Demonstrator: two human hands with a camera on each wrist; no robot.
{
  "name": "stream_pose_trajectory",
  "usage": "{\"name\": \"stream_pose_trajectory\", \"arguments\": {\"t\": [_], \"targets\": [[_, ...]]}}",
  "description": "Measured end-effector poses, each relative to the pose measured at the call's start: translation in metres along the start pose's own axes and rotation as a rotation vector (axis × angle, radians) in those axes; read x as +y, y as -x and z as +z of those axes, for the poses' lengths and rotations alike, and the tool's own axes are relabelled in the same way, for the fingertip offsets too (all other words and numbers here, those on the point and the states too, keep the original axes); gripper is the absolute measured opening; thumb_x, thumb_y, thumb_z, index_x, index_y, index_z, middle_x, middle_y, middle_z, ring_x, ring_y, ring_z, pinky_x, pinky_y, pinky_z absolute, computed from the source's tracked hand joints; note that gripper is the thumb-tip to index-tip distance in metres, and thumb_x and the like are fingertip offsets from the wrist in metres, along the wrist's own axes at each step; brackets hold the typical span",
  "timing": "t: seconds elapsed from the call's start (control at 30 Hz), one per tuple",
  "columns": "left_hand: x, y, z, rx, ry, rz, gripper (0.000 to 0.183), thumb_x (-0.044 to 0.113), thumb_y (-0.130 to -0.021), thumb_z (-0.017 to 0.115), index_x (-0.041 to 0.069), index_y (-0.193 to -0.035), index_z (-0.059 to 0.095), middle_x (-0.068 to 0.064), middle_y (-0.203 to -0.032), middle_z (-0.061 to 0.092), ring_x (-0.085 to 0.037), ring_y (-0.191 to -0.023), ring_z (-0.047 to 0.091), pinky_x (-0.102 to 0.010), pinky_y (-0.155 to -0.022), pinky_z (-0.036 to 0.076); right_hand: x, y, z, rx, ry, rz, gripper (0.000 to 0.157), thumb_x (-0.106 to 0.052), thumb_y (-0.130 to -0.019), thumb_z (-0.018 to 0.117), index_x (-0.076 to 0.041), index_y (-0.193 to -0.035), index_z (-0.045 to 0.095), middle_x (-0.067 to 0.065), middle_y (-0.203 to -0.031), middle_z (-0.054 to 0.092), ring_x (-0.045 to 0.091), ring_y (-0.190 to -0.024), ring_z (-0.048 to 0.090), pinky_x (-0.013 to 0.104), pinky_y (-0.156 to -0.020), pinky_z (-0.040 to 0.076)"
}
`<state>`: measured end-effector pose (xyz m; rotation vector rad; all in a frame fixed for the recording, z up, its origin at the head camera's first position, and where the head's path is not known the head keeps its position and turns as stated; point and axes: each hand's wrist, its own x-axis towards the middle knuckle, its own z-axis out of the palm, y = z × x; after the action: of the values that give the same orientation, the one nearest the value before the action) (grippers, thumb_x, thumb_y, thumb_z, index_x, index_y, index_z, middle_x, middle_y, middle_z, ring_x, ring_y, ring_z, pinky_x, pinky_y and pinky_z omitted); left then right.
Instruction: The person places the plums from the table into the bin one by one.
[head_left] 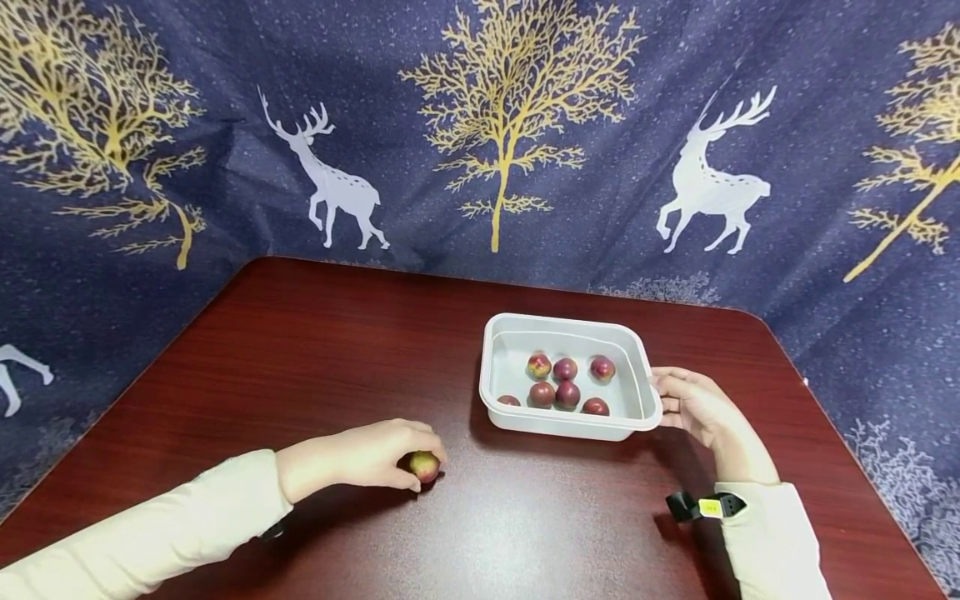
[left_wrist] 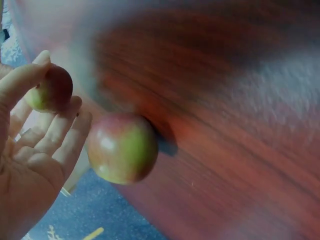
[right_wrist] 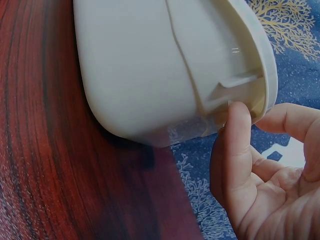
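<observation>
In the head view my left hand [head_left: 386, 454] pinches a red and yellow-green plum [head_left: 424, 467] between thumb and fingertips, low over the table, left of the white plastic box [head_left: 555, 423]. The left wrist view shows that held plum [left_wrist: 56, 90] and a second plum [left_wrist: 122, 147] on the table beside the palm; from the head it is hidden. My right hand [head_left: 697, 407] grips the box's right end, and the right wrist view shows its thumb [right_wrist: 237, 145] against the wall under the rim. Several plums [head_left: 567, 395] lie loose on the box floor.
The dark red wooden table [head_left: 360, 333] reflects light near its front. A blue cloth [head_left: 420, 192] printed with trees and deer hangs behind it. A black strap with a yellow label [head_left: 708, 507] sits at the right wrist.
</observation>
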<state>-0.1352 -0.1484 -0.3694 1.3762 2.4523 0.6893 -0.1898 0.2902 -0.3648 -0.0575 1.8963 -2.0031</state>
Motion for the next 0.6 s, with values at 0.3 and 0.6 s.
{"name": "stream_pose_trajectory", "arguments": {"t": [0.3, 0.6], "targets": [[-0.0039, -0.0049, 0.004, 0.055, 0.459, -0.119, 0.036, 0.002, -0.078, 0.073, -0.002, -0.111, 0.059, -0.007, -0.099, 0.064, -0.002, -0.085, 0.058, -0.019, -0.08, 0.053, 0.0001, -0.0001, -0.0004, 0.001, 0.002, -0.004, 0.033, 0.001, -0.094, 0.04, -0.023, -0.094, 0.063, -0.005, -0.079, 0.068, 0.008, -0.068, 0.066, 0.027, -0.063, 0.057], [-0.0101, -0.0075, 0.0096, 0.139, 0.639, -0.208, 0.045, 0.008, -0.078, 0.075, -0.005, -0.116, 0.056, -0.013, -0.103, 0.065, -0.01, -0.086, 0.062, -0.023, -0.081, 0.051, -0.0001, 0.0, 0.0003, 0.001, 0.002, -0.004, 0.033, 0.001, -0.093, 0.04, -0.023, -0.094, 0.063, -0.005, -0.079, 0.068, 0.009, -0.068, 0.066, 0.027, -0.063, 0.057]]}}
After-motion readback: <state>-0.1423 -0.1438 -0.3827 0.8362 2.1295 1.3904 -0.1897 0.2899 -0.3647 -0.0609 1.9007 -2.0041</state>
